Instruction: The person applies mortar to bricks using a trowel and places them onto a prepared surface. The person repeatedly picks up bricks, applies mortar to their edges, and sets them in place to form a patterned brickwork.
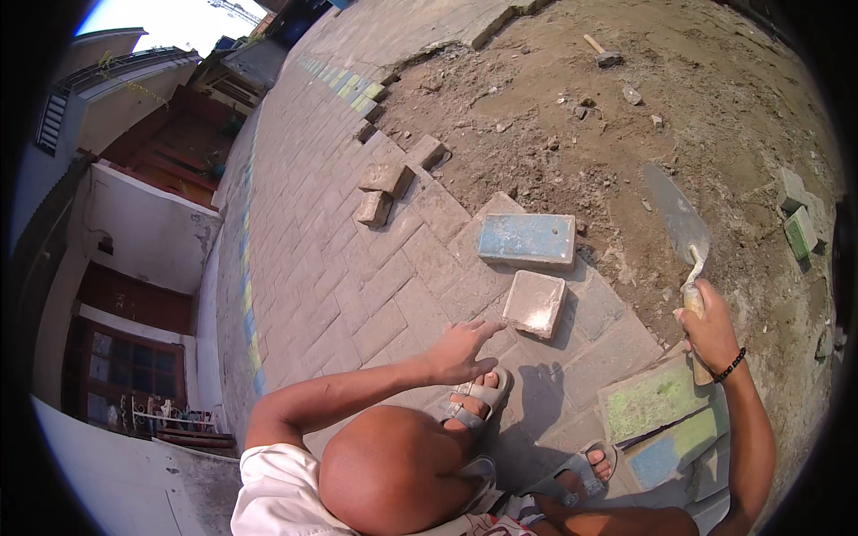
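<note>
My right hand [710, 330] grips a trowel [679, 210] by its wooden handle, with the pointed metal blade over the dirt. My left hand [460, 348] is open in the air just left of a small square pale paver [532, 304], not visibly holding anything. A rectangular paver with a blue top [525, 237] lies beyond the square one. Below my right hand, green-painted pavers [652, 397] and a partly blue one [652, 460] sit by my sandalled foot [601, 464].
Herringbone paving [313, 268] ends at a ragged edge beside bare dirt [527, 107]. Loose bricks [386, 179] lie on the paving, a wooden-handled hammer [609, 59] on the dirt, and more blocks [795, 228] at the right. House fronts with doors [134, 357] line the left.
</note>
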`<state>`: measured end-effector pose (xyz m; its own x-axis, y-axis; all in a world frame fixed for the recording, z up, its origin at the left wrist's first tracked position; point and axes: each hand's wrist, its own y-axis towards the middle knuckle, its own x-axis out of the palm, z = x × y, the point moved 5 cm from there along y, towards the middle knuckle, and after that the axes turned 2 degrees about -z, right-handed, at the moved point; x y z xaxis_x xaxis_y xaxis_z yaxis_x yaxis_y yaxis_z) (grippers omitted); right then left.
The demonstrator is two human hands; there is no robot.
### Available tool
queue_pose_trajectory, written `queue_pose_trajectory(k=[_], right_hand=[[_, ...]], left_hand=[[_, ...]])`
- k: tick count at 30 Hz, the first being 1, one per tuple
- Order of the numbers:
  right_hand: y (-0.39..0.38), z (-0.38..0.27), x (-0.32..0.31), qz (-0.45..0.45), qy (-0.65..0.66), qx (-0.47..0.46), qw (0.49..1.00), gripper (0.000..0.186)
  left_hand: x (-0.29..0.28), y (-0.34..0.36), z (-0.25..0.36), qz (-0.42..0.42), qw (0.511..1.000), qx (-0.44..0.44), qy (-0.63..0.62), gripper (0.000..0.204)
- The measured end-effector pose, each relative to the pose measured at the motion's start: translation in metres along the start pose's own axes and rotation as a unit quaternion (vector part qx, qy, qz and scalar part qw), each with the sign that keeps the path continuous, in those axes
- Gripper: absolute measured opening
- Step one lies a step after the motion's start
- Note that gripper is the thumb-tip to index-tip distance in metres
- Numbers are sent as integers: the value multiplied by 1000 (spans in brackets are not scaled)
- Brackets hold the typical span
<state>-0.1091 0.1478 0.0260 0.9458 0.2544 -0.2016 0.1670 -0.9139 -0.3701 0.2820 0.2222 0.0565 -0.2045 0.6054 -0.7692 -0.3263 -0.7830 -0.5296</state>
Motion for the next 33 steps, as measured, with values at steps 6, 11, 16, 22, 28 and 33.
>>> queue_pose_trajectory(k=[6,11,16,22,28,33], right_hand=[[46,-36,63,-110,-14,-41,993,47],[67,-62,104,-179,-141,-61,972,50],[76,-74,124,-197,-235,-36,951,48],[81,-76,132,-132,-243,65,959,47],[91,-136,159,-101,-255,106,956,50],[92,-144,170,-68,-338,143,928,53]], left_hand=[[-22,-102,-117,88,962,-246,-81,73],[-48,-108,-205,117,937,-327,41,79],[-58,-41,-338,181,926,-327,50,89],[-93,42,-454,259,886,-373,-91,113],[-130,98,-532,338,876,-332,-86,126],[-133,119,-545,427,871,-226,-95,110]])
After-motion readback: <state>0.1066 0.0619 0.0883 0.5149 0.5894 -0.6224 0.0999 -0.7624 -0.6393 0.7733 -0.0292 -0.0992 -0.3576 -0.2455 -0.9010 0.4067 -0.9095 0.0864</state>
